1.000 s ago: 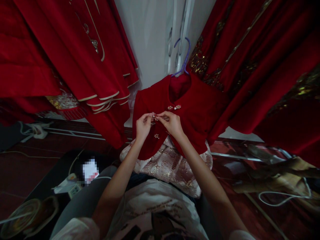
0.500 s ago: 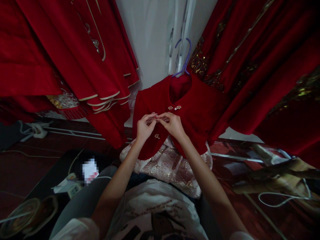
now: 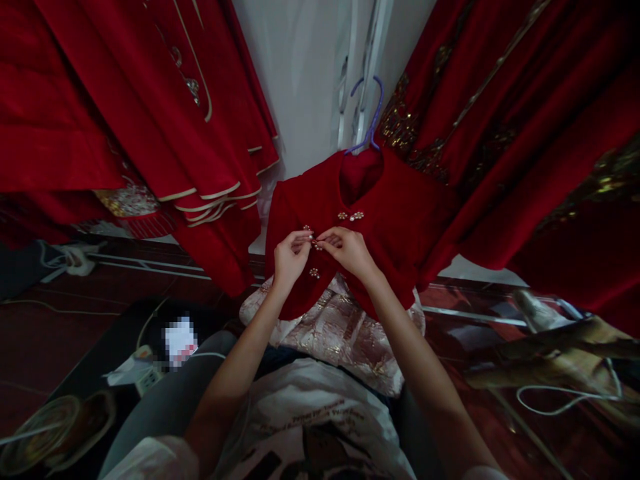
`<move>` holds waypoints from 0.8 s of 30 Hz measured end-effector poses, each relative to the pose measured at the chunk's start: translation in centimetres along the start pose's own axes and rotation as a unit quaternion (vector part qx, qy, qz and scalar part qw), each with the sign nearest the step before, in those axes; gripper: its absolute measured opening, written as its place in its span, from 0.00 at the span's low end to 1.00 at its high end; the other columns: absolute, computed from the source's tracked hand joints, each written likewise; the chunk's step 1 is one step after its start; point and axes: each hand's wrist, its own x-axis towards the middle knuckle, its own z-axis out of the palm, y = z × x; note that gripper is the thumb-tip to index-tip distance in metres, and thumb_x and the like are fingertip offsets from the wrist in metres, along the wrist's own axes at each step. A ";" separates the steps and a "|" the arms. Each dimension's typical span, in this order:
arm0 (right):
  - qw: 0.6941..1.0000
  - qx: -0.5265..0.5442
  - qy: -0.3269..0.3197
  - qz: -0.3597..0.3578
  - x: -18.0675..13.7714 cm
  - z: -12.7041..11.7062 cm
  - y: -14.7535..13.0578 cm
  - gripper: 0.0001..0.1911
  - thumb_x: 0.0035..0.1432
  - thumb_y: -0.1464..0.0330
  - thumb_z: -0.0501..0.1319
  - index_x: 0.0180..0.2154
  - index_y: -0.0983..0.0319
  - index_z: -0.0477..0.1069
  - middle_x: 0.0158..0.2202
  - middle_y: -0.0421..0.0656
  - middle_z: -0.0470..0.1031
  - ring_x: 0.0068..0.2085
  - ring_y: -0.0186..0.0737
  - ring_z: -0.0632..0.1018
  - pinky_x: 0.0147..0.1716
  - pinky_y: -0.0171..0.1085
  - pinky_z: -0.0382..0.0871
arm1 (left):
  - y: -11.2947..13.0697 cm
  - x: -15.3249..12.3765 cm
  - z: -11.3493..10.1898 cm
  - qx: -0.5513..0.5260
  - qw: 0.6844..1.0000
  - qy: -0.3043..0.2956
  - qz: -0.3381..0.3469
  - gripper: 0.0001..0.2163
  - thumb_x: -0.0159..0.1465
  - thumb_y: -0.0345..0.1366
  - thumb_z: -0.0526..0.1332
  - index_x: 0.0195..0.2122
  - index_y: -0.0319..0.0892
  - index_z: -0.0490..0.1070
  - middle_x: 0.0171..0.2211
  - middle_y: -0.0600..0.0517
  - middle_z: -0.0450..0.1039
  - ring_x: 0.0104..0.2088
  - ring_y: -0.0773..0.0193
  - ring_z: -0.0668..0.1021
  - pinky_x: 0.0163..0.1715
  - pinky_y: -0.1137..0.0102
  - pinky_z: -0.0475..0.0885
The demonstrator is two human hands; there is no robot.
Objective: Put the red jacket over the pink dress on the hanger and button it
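Observation:
A red jacket (image 3: 400, 227) hangs on a purple hanger (image 3: 373, 120) with its front toward me. Jewelled fasteners run down that front: a joined pearl clasp (image 3: 351, 216) below the neckline, and a single flower-shaped fastener (image 3: 315, 273) lower on the left panel. My left hand (image 3: 291, 255) is closed in a pinch at a small pearl button (image 3: 311, 237) by the left panel's edge. Facing it, my right hand (image 3: 347, 248) pinches at the right panel's edge; what lies between its fingertips is too small to make out. The fingertips of both hands are a short gap apart.
Pale patterned fabric (image 3: 345, 340) lies over my lap under the jacket. Red garments (image 3: 210, 133) hang on the left, and gold-trimmed red ones (image 3: 500, 153) on the right. A power strip (image 3: 149, 381) and a round plastic container (image 3: 43, 433) are at lower left.
My fingertips have drawn slightly apart, the right hand shifting a little right. A jewelled fastener between them now shows more clearly. The jacket has barely moved.

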 end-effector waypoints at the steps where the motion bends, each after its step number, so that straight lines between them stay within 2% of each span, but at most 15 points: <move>1: 1.000 -0.003 0.005 -0.005 0.1 0.1 0.0 0.05 0.56 0.70 0.64 0.36 0.61 0.77 0.32 0.42 0.79 0.31 0.34 0.78 0.34 0.33 0.73 | 0.1 0.0 0.1 -0.002 1.000 -0.001 -0.002 0.09 0.56 0.29 0.60 0.38 0.41 0.76 0.36 0.49 0.80 0.36 0.65 0.81 0.40 0.68 0.77; 5: 0.999 -0.022 0.028 -0.025 0.4 0.6 0.0 0.05 0.57 0.71 0.62 0.36 0.61 0.77 0.32 0.42 0.78 0.31 0.33 0.78 0.35 0.33 0.73 | 0.3 0.0 0.3 -0.009 1.000 -0.004 -0.007 0.10 0.55 0.29 0.61 0.39 0.39 0.77 0.37 0.47 0.80 0.36 0.64 0.81 0.40 0.68 0.77; 12: 0.997 -0.010 0.071 -0.026 0.2 0.9 -0.2 0.06 0.59 0.71 0.61 0.36 0.62 0.77 0.34 0.42 0.77 0.31 0.32 0.77 0.36 0.33 0.73 | 0.1 0.3 0.1 -0.010 1.000 -0.010 -0.011 0.11 0.55 0.34 0.66 0.39 0.39 0.77 0.35 0.47 0.80 0.33 0.64 0.82 0.38 0.68 0.78; 20: 0.994 -0.020 0.103 -0.028 0.5 1.7 0.2 0.05 0.59 0.70 0.61 0.36 0.63 0.76 0.33 0.42 0.75 0.31 0.32 0.76 0.35 0.31 0.73 | -0.7 0.9 -0.1 0.013 1.000 -0.019 0.000 0.11 0.56 0.36 0.65 0.39 0.39 0.79 0.35 0.48 0.81 0.32 0.64 0.82 0.38 0.68 0.78; 24: 0.993 -0.034 0.106 -0.026 0.6 2.1 0.6 0.05 0.59 0.70 0.61 0.36 0.63 0.76 0.33 0.42 0.76 0.31 0.32 0.77 0.36 0.32 0.73 | -0.9 1.5 -0.2 -0.005 0.999 -0.031 -0.018 0.08 0.54 0.35 0.66 0.34 0.38 0.77 0.32 0.49 0.80 0.30 0.66 0.80 0.36 0.70 0.77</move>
